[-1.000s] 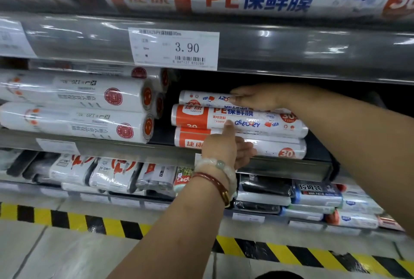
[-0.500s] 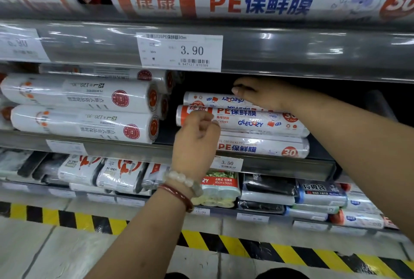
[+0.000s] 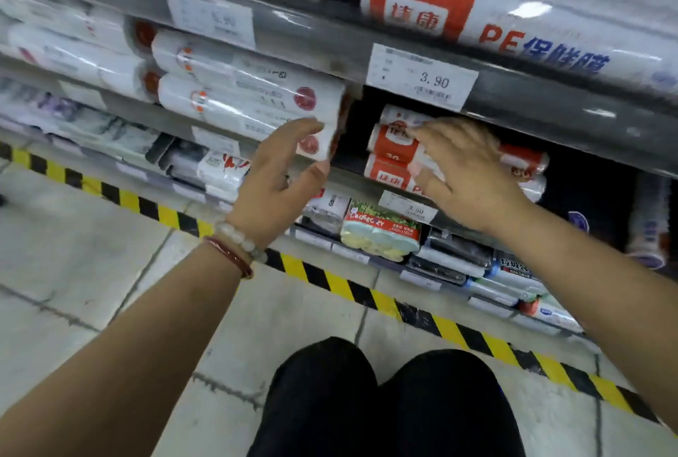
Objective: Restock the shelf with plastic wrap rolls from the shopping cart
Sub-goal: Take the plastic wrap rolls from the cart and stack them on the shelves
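Note:
Three orange-and-white plastic wrap rolls [image 3: 392, 143] lie stacked on the grey middle shelf [image 3: 352, 172]. My right hand [image 3: 466, 177] hovers in front of them with fingers spread and holds nothing. My left hand [image 3: 282, 177], with bead bracelets at the wrist, is open just left of the stack, in front of the ends of the larger white rolls [image 3: 249, 104]. Whether either hand touches a roll cannot be told. The shopping cart is out of view.
A price tag reading 3.90 [image 3: 422, 76] hangs on the upper shelf rail; large rolls [image 3: 477, 16] lie above. Packaged bags [image 3: 381, 232] fill the low shelf. Yellow-black tape [image 3: 341, 284] marks the tiled floor. My dark trousers [image 3: 385, 401] show at the bottom.
Both hands have pulled back off the stacked rolls and opened. The view has tilted and swung left and down, away from the shelf.

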